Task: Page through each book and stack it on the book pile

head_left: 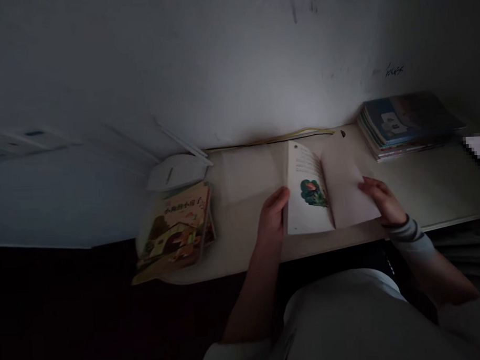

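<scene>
An open book (pixel 308 214) is held up over the front part of the desk. Its left page carries lines of print and a green picture with an orange spot; the right-hand page looks blank and pale. My left hand (pixel 275 202) is closed round the book's left edge, thumb near the front of the page. At the other side, my right hand (pixel 382 198) pinches the outer edge of the right page between thumb and fingers. Part of the left-hand fingers is hidden behind the book.
Picture books (pixel 179 229) lie at the desk's (pixel 242 243) left end, beside a white router (pixel 179 170) with antennas. A stack of books (pixel 411 119) stands at the back right. Yellow and black cables (pixel 270 141) run along the wall. A blurred-out object (pixel 479 148) lies far right.
</scene>
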Action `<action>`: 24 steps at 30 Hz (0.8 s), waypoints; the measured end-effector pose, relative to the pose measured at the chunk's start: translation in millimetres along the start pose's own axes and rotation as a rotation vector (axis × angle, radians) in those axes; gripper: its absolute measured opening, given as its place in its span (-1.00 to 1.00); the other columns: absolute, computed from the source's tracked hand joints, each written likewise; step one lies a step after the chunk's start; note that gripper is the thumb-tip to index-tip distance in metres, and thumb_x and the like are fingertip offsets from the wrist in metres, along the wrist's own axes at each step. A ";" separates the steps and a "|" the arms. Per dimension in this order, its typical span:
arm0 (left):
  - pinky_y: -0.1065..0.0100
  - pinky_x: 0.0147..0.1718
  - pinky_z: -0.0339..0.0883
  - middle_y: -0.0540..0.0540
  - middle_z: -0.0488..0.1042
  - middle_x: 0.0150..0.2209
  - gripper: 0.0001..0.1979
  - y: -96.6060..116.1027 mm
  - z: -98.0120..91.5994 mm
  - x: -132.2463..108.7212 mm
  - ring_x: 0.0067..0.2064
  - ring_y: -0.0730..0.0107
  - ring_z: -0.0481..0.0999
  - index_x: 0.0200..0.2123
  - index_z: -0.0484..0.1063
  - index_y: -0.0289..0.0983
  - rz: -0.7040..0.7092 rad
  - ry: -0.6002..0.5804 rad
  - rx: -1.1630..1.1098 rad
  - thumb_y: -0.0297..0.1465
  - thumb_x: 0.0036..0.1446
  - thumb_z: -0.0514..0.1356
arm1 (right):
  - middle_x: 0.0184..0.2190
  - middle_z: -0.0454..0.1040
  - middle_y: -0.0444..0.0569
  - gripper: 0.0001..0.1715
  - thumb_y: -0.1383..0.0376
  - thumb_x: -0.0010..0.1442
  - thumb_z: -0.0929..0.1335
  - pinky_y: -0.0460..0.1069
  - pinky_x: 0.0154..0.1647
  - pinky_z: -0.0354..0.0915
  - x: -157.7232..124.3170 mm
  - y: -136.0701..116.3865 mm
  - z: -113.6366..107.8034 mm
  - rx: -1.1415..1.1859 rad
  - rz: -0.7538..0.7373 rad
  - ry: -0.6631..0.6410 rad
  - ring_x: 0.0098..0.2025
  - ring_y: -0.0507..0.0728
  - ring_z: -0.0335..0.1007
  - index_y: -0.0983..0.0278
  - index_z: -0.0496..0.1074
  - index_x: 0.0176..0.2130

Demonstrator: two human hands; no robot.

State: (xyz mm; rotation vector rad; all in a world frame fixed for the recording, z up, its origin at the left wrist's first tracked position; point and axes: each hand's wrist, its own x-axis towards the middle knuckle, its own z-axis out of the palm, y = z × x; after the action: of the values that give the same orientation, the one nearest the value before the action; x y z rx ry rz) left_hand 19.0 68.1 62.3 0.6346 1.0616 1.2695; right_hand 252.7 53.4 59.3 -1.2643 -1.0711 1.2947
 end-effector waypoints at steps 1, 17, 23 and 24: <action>0.38 -0.45 0.39 0.00 0.55 -0.51 -0.66 -0.9 -7.9 1.9 -0.43 0.31 0.55 -0.40 0.50 -0.29 -0.002 0.029 -0.043 -0.25 -0.28 0.42 | -0.52 0.49 -0.11 -0.59 0.00 -0.03 0.40 -0.05 -0.57 0.27 3.7 -2.3 -10.6 0.026 0.058 -0.022 -0.55 0.07 0.37 0.24 0.48 -0.28; -0.11 0.26 -0.13 -0.18 0.01 0.34 -0.44 -34.2 -24.8 -4.8 0.36 0.03 -0.11 0.26 0.09 -0.14 0.772 -0.106 1.168 -0.18 0.22 0.05 | -0.68 0.09 -0.27 -0.30 0.14 0.12 0.24 -0.07 -0.62 0.00 22.8 31.3 -51.3 -0.717 -0.166 0.041 -0.64 0.00 0.01 0.52 0.25 0.14; -0.37 0.14 -0.18 -0.22 -0.11 0.36 -0.29 -60.5 37.6 -6.4 0.35 -0.23 -0.26 0.29 0.05 -0.12 0.841 -0.762 1.631 -0.05 0.11 0.12 | -0.47 0.49 -0.03 -0.43 0.09 0.23 0.19 -0.03 -0.48 0.30 15.0 35.3 -37.9 -0.725 -0.268 -0.027 -0.47 0.08 0.37 0.41 0.36 0.07; -0.37 0.14 -0.17 -0.21 -0.05 0.35 -0.37 -64.3 39.6 -5.8 0.35 -0.19 -0.21 0.28 0.06 -0.11 0.827 -0.769 1.665 -0.16 0.17 0.10 | -0.34 0.53 0.03 -0.48 0.12 0.26 0.18 0.00 -0.35 0.36 14.7 40.0 -37.4 -0.768 -0.325 -0.011 -0.35 0.12 0.44 0.37 0.39 0.04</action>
State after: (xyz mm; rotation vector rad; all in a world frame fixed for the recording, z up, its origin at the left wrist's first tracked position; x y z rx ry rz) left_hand 83.3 54.2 24.7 2.7483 0.9920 0.3031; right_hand 287.8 61.6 15.5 -1.5341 -1.7915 0.6460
